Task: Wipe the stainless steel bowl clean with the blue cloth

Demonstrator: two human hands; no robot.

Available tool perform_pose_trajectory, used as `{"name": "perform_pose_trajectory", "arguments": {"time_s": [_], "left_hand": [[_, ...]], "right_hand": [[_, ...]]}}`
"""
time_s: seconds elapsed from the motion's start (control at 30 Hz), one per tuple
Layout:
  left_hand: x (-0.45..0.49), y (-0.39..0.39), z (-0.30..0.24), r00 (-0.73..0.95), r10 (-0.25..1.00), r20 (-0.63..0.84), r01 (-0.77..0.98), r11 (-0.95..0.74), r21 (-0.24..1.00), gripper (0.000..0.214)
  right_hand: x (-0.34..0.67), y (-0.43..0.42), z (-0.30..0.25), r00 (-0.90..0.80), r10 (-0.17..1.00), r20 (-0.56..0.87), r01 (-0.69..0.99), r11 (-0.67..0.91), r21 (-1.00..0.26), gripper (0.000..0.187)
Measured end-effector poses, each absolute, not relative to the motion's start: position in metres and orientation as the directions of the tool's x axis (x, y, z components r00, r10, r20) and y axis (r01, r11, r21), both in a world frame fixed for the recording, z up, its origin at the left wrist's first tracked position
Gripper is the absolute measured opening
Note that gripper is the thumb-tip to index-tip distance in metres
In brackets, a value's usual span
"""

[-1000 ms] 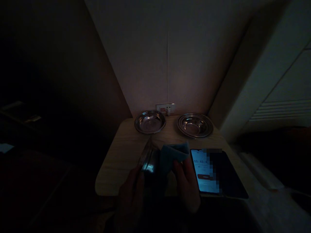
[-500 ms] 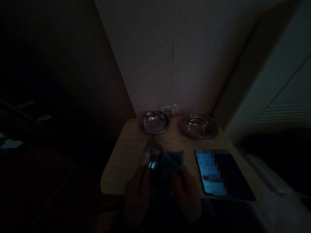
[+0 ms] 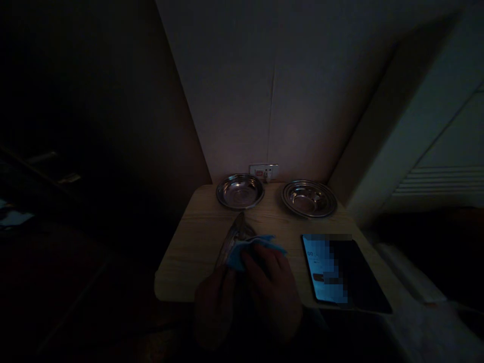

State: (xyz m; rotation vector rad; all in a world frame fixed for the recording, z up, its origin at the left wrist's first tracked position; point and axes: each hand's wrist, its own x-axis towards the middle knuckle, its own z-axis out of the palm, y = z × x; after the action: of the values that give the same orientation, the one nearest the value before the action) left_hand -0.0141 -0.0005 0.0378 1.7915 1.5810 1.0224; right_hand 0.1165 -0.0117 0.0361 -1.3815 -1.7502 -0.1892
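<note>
In dim light my left hand [image 3: 214, 307] is closed on the near left rim of a shiny steel plate [image 3: 227, 243], held tilted above the near part of the table. My right hand [image 3: 274, 290] grips a blue cloth [image 3: 236, 256], its fingers pressing the cloth against the plate's inner face. Cloth and hand hide much of the plate; its lower part is lost in shadow.
On the wooden table [image 3: 177, 262], a steel plate [image 3: 240, 192] stands at the back left and a stack of steel plates [image 3: 308, 199] at the back right. A lit tablet [image 3: 325, 272] lies at right. Behind, the wall carries a socket [image 3: 263, 171].
My right hand has moved left with the blue cloth, from beside the plate onto its face. The cloth now lies flatter under the fingers. My left hand keeps its hold.
</note>
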Motion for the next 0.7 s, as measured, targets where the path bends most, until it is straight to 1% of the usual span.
{"name": "perform_pose_trajectory", "arguments": {"time_s": [0.13, 0.3, 0.47, 0.6, 0.7], "left_hand": [[-0.012, 0.000, 0.040, -0.027, 0.972, 0.234, 0.592, -0.173, 0.787, 0.044], [-0.009, 0.000, 0.041, -0.018, 0.964, 0.266, 0.614, -0.199, 0.764, 0.039], [-0.007, 0.002, 0.045, -0.044, 0.972, 0.232, 0.561, -0.169, 0.811, 0.043], [-0.007, 0.004, 0.040, -0.105, 0.965, 0.241, 0.617, -0.127, 0.777, 0.040], [-0.006, 0.004, 0.040, -0.114, 0.966, 0.234, 0.593, -0.122, 0.796, 0.041]], "right_hand": [[0.121, -0.002, 0.046, -0.009, 0.737, 0.676, 0.826, 0.387, -0.411, 0.031], [0.122, -0.006, 0.045, -0.087, 0.689, 0.720, 0.822, 0.458, -0.339, 0.028], [0.121, 0.000, 0.044, -0.080, 0.694, 0.715, 0.834, 0.439, -0.333, 0.028], [0.117, -0.001, 0.040, -0.125, 0.652, 0.748, 0.818, 0.494, -0.295, 0.027], [0.119, 0.004, 0.043, -0.110, 0.679, 0.726, 0.834, 0.460, -0.303, 0.028]]}}
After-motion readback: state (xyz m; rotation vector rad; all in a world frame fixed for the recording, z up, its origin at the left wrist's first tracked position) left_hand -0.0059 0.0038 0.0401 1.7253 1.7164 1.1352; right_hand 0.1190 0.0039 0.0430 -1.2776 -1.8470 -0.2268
